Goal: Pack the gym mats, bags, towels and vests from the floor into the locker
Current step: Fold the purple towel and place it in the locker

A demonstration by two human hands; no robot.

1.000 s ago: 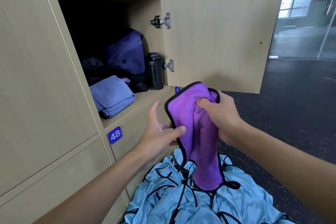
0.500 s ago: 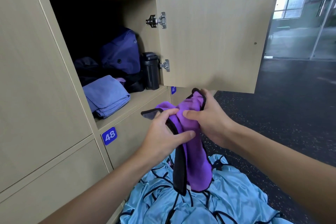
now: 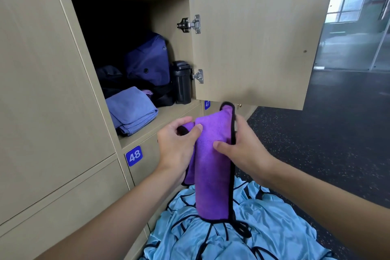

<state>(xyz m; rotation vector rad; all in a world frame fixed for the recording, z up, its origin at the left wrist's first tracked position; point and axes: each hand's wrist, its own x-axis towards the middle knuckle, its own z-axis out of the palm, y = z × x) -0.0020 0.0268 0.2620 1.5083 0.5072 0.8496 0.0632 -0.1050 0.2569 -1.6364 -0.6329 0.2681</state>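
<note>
Below the open locker door (image 3: 257,38), from the head view, I saw both hands holding a purple towel (image 3: 213,154) upright in the air in front of the locker (image 3: 166,10). The left hand (image 3: 177,145) pinched the towel's upper left corner between thumb and curled fingers (image 3: 182,121). The right hand (image 3: 244,148) gripped the right edge, thumb pressed on the front, its other fingers hidden behind the cloth. The towel hung doubled lengthwise, its lower end over a heap of light blue vests (image 3: 263,228) on the floor (image 3: 327,133); whether it touched them I could not tell. Inside, a folded blue towel (image 3: 130,110) lay at the front of the shelf (image 3: 168,116), with a navy bag (image 3: 147,63) and a black bottle (image 3: 181,82) behind it.

I judged the step in hand to be folding this towel before stowing it. The next move, I reckoned, called for one more fold to shorten it. Then it would need a lift onto the shelf, beside or on top of the blue towel, keeping clear of the door's lower edge.
</note>
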